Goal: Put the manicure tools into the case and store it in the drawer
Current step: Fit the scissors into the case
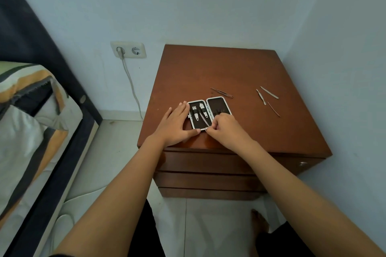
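Case (209, 113) lay open, flat on table (229, 69) near its front edge. Left hand (175, 127) was spread flat, pressed against case's 9 o'clock side. Right hand (226, 129) was curled, fingertips pinching a slim tool at case's 6 o'clock edge. Tweezers (221, 92) lay just beyond case at 12 o'clock; three loose tools (268, 98) lay at 2 o'clock, well apart. Drawers (208, 165) were shut.

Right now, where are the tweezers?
In the head view, the tweezers lie loose on the nightstand top, just behind the open case, left of the other three loose tools.
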{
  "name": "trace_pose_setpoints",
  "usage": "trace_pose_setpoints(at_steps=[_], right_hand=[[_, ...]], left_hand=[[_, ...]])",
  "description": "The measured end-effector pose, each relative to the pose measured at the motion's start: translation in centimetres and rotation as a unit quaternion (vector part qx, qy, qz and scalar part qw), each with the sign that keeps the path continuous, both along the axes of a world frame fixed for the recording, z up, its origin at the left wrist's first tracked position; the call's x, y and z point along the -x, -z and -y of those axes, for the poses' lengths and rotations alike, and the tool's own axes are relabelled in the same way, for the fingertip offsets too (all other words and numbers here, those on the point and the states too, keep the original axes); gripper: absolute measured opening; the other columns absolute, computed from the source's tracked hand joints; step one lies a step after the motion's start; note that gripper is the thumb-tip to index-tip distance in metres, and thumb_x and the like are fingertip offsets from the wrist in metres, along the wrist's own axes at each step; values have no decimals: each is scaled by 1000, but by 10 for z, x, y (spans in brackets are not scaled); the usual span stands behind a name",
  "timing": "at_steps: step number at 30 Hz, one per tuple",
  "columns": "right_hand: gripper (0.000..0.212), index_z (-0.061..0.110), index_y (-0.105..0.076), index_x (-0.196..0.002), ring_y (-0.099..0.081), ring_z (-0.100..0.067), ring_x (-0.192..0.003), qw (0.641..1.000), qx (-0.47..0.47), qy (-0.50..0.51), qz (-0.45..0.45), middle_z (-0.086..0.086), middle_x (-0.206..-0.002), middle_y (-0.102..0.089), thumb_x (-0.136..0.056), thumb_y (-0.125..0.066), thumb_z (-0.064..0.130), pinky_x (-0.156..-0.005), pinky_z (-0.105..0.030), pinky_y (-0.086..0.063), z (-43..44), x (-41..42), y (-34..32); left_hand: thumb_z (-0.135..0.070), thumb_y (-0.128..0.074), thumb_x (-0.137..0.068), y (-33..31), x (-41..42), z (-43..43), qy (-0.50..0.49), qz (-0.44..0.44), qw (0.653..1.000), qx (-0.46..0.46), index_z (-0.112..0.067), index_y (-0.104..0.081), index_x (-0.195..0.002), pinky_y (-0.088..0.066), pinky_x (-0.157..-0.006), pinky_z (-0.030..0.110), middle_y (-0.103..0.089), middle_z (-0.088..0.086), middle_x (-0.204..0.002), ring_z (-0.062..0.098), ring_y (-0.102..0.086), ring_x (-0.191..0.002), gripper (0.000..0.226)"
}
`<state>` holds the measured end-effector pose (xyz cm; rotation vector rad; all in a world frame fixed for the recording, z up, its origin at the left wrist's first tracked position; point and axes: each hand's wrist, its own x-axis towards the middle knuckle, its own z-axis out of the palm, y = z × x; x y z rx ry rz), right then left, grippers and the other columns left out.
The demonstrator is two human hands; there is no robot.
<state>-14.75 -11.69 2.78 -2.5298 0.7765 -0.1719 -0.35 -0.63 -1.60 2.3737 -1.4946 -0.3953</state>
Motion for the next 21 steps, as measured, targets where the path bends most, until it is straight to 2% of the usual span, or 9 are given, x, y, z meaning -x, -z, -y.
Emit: trace_pose_setpoints(at_steps=[5, 8, 11, 13, 17, 19, 21], right_hand=[[32, -13, -62, -70, -59, -38, -79, 1000, 0, -8, -30, -32, -82, -65, -80, -57, 17, -65, -40, -47, 2, -2, 1], [29, -8, -59, -64, -51, -36, -66, 998, -2, -15, -54, -32, -73, -60, -80, -56, 16, -58, -36, -41, 4, -6, -2], [26, 4, -49, -58, -41, -27, -61, 997, -10, -20, -74, -20, -63, -45, -80, -55, 16, -53, -31, -31, 5, -9, -4], [27, 5, -48, -58, -41, -26, -60, 997, -14, -20, -78, -18, -62, -44, -81, -55, 16, -53, -31, -31, 5, -9, -5], [30, -9, -58, -64, -47, -29, -63, 997, -14, -10, -72, -32, -71, -56, -81, -56, 16, -58, -37, -40, 5, -6, -3], [31, -13, -61, -70, -48, -29, -63, 998, -12, -5, -66, -31, -72, -59, -81, -56, 15, -59, -38, -43, 4, -5, -2], [31, -12, -61, -71, -46, -27, -62, 998, -11, -6, -69, -24, -68, -54, -81, -56, 16, -58, -35, -40, 5, -4, -2]], left_hand=[[-68, -33, -73, 1, 0, 0, 1, 9, 1000, -2, -14, -1, -150, 7, -115, 32, 3, 1, -159, 10, 5, -145, 99], [-68, -33, -73, 2, 0, 0, 2, 10, 1000, -1, -14, -1, -150, 8, -115, 32, 3, 1, -159, 10, 6, -145, 99], [-69, -32, -74, 2, 0, 0, 4, 11, 1000, -3, -14, 0, -150, 8, -115, 32, 4, 1, -159, 10, 6, -145, 98], [-68, -37, -79, 2, 0, 0, 5, 13, 1000, -3, -14, 0, -150, 8, -115, 32, 4, 1, -159, 10, 6, -145, 96], [-66, -40, -83, 3, 0, -1, 5, 16, 1000, 4, -14, 0, -150, 7, -116, 33, 4, 1, -159, 10, 6, -145, 93], [-62, -43, -86, 2, 1, -1, 3, 16, 1000, 4, -14, 0, -150, 7, -116, 33, 4, 2, -159, 10, 6, -145, 91], [-60, -43, -87, 1, 1, -1, 2, 17, 1000, 5, -14, 0, -150, 7, -116, 32, 4, 2, -159, 10, 6, -145, 89]])
